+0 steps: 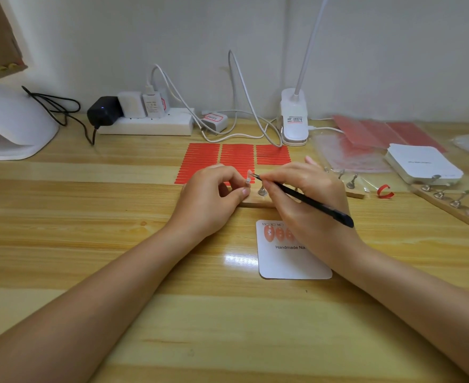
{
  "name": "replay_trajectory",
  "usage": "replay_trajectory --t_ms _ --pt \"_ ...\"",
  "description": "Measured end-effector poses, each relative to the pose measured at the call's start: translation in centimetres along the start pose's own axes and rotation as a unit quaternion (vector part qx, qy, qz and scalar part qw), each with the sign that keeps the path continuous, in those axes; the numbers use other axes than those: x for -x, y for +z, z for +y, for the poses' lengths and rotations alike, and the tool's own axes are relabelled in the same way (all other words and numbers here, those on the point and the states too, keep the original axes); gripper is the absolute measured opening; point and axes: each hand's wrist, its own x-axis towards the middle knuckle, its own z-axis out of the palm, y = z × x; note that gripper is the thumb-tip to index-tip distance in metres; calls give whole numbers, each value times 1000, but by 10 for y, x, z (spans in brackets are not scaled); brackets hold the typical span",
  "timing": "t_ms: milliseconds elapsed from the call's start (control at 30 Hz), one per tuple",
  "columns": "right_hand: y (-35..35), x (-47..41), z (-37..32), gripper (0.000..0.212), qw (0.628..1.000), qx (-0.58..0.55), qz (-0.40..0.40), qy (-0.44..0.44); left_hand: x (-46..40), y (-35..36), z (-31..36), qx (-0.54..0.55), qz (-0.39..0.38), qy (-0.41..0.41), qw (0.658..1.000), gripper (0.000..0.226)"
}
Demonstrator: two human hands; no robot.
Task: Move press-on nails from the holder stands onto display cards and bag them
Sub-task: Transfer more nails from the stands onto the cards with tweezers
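Three nails on the card (291, 261) so far, left hand (214, 197) pinching a stand (248, 181), right hand (305, 194) gripping tweezers (305, 199), bagging's still ahead.

Both forearms are bare to the hands (258, 194), without sleeves or jewellery.

Card under my right wrist: the white display card (291, 261) read "Handmade Na", the rest hidden by my arm; small size marks ran along its top edge, too tiny for me to read.
Lamp clip: the label on the white clip lamp (294, 117) was red print I could not make out.
Charger: the red-framed sticker on the white charger (214, 120) was illegible.
Card stack: the faint print on the stack of white cards (423, 164) was unreadable.
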Motion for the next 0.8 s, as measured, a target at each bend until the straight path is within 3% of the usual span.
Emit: replay_trajectory --t_ms 200,333,433,567,800 --pt "-21 -17 15 13 994 -11 102 25 2 1 0 -5 5 -11 1000 32" --pt "-13 -11 3 11 997 -53 60 24 1 2 -1 -3 8 -11 1000 25" --pt "-18 -11 1 14 988 -124 27 93 2 2 -2 1 9 -14 1000 19" --pt "-23 -10 1 15 972 -175 12 159 2 2 -3 3 7 -16 1000 19" --pt "-29 -7 -2 15 957 -225 13 184 5 1 -2 -4 13 -18 1000 19"
